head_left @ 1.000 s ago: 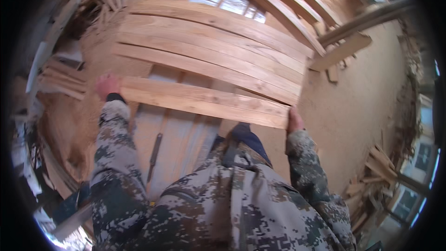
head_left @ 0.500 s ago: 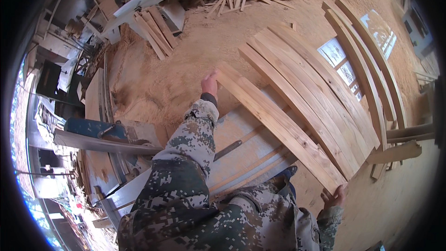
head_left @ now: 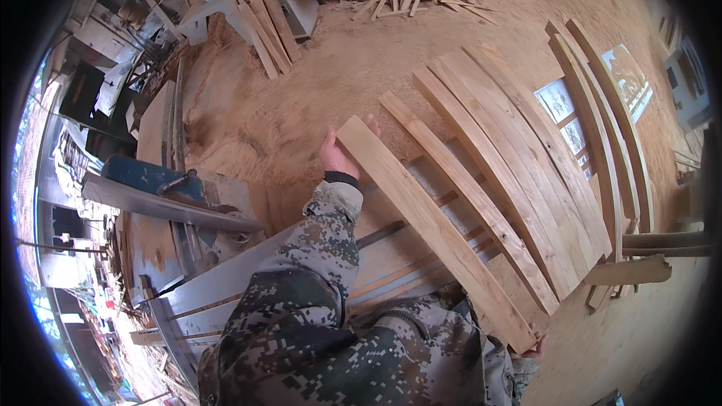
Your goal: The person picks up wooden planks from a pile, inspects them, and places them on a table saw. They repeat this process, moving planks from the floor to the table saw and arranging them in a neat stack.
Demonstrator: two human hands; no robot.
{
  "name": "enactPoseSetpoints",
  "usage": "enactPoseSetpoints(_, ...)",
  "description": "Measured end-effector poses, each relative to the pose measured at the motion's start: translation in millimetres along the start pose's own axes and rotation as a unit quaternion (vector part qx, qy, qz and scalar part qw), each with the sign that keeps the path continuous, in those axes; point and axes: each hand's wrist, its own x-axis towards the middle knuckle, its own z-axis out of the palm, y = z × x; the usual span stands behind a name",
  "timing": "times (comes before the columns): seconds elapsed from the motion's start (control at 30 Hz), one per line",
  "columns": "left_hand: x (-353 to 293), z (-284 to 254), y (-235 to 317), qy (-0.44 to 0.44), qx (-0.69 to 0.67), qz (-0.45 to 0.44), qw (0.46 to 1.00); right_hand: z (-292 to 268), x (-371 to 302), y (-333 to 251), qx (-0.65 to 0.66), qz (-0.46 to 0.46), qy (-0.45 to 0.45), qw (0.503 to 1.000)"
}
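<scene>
hands (head_left: 340, 158) hold plank (head_left: 438, 234) at opposite ends | right one partly hidden | narrow board (head_left: 489, 216) beside

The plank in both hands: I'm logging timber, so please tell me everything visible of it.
The plank is long and narrow, apparently bare, pale wood with faint grain. It slants from upper left to lower right, broad face up, beside another wood strip with a gap between. The left hand wraps its upper end; the right hand, partly hidden, holds its lower end.

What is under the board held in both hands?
A grey-and-tan table shows on both sides of the board, with a dark bar at its left; the strip directly beneath is covered.
</scene>
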Motion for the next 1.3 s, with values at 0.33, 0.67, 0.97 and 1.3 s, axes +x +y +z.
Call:
enactPoseSetpoints(0.33,-34.0,-10.4,14.3,-0.088,-0.134,0.001,0.987,-26.3,13.5,-29.1,0.035,-0.105,-0.209,0.972)
enactPoseSetpoints(0.67,-50.2,-46.5,38.2,-0.149,-0.141,0.009,0.979,-44.1,14.4,-31.7,0.063,-0.085,-0.208,0.972)
enactPoseSetpoints(0.97,-170.9,-44.0,111.1,-0.079,0.008,0.223,0.972,26.7,33.1,-14.0,0.023,0.001,-0.399,0.917)
enactPoseSetpoints(1.3,-278.8,-53.3,136.6,0.145,0.165,0.276,0.936,78.2,131.9,24.8,-0.286,0.165,-0.261,0.907)
